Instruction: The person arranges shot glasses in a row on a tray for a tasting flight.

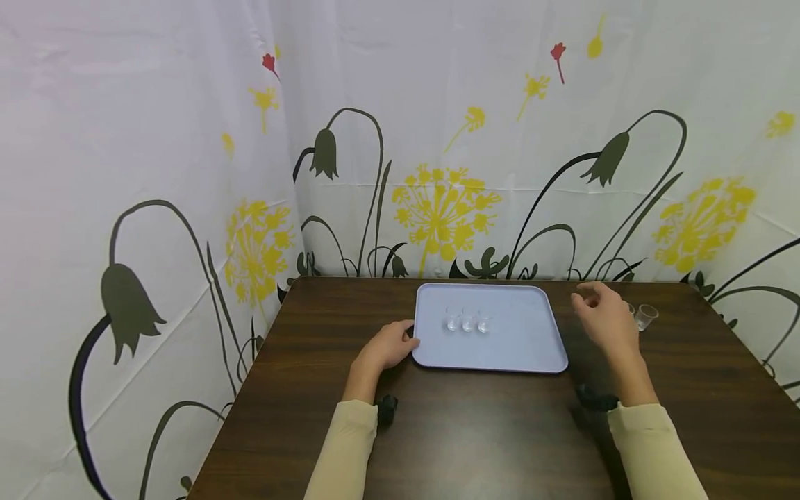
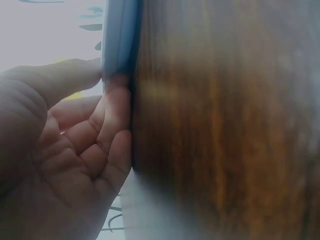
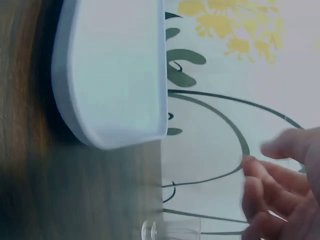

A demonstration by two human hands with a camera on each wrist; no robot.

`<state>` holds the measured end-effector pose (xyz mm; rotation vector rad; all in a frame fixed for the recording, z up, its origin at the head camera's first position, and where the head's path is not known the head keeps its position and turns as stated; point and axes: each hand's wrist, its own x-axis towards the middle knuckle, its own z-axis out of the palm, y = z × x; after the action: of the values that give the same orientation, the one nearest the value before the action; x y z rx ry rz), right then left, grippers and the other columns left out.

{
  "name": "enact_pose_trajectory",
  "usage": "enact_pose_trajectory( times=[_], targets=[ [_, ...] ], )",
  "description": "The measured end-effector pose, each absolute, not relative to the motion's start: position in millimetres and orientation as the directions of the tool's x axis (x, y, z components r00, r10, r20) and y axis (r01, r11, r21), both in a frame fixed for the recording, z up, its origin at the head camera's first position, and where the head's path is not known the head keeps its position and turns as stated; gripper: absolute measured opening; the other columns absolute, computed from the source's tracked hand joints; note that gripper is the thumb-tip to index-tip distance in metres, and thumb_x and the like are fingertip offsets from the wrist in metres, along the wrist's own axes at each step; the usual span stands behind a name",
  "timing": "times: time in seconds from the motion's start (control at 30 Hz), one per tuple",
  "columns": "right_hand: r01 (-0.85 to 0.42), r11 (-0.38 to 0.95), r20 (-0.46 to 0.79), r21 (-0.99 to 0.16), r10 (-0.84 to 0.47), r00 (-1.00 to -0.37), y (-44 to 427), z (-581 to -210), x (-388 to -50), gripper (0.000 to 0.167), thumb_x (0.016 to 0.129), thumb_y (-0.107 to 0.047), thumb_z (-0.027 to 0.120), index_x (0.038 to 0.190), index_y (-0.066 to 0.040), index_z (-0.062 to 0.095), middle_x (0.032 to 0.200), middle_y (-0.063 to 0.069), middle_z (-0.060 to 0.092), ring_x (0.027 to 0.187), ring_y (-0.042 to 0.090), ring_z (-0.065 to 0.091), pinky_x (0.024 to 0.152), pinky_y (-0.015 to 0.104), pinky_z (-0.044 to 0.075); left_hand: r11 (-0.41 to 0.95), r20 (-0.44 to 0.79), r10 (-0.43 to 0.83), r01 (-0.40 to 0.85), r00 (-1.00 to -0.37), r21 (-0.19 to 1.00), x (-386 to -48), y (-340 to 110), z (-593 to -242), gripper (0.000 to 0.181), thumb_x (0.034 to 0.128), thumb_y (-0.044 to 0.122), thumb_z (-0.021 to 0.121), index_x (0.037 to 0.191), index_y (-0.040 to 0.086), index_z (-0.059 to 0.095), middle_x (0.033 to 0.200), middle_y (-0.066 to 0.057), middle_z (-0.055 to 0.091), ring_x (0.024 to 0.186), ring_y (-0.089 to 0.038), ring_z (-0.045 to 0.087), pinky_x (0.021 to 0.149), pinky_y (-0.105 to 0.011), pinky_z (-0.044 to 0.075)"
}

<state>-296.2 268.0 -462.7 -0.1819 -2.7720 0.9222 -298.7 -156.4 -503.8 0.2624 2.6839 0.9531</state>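
Observation:
A pale lavender tray (image 1: 519,340) lies on the table with three small clear cups (image 1: 467,325) standing in a row on its left half. At the tray's left edge, my left hand (image 1: 389,345) grips the rim. The left wrist view shows the thumb on one side of the tray edge (image 2: 119,45) and the fingertips under it. My right hand (image 1: 606,319) hovers beyond the tray's right side, fingers loosely bent, nothing between them. Just right of it stands a clear cup (image 1: 646,317); another is partly hidden behind the hand. One clear cup (image 3: 177,230) appears in the right wrist view.
The dark wooden table (image 1: 475,437) carries everything. A white curtain (image 1: 387,83) printed with flowers hangs behind the table and along its left side. Dark straps with devices sit on both wrists.

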Motion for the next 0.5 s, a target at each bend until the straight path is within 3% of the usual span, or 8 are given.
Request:
enact_pose_trajectory(
  times=[0.3,0.5],
  targets=[
    [0.165,0.762,0.154,-0.626,0.328,-0.932,286.4,-462.9,-296.2,0.053,0.109,-0.046,0.05,0.147,-0.011,0.062,0.115,0.013,0.072,0.079,0.028,0.064,0.065,0.045,0.042,0.763,-0.203,0.27,0.081,-0.941,0.641,-298.4,-157.3,-506.0,0.057,0.1077,0.022,0.065,0.158,0.0,0.05,0.084,-0.002,0.062,0.071,-0.015,0.052,0.068,-0.03,0.042],
    [0.21,0.749,0.125,-0.629,0.364,-0.923,298.1,-470.2,-298.8,0.056,0.108,-0.046,0.049,0.151,-0.01,0.059,0.12,0.015,0.071,0.096,0.04,0.066,0.073,0.056,0.044,0.76,-0.201,0.266,0.076,-0.943,0.646,-298.4,-157.5,-507.7,0.057,0.1071,0.023,0.066,0.157,0.001,0.051,0.087,-0.003,0.063,0.072,-0.015,0.054,0.068,-0.03,0.043]
  ],
)
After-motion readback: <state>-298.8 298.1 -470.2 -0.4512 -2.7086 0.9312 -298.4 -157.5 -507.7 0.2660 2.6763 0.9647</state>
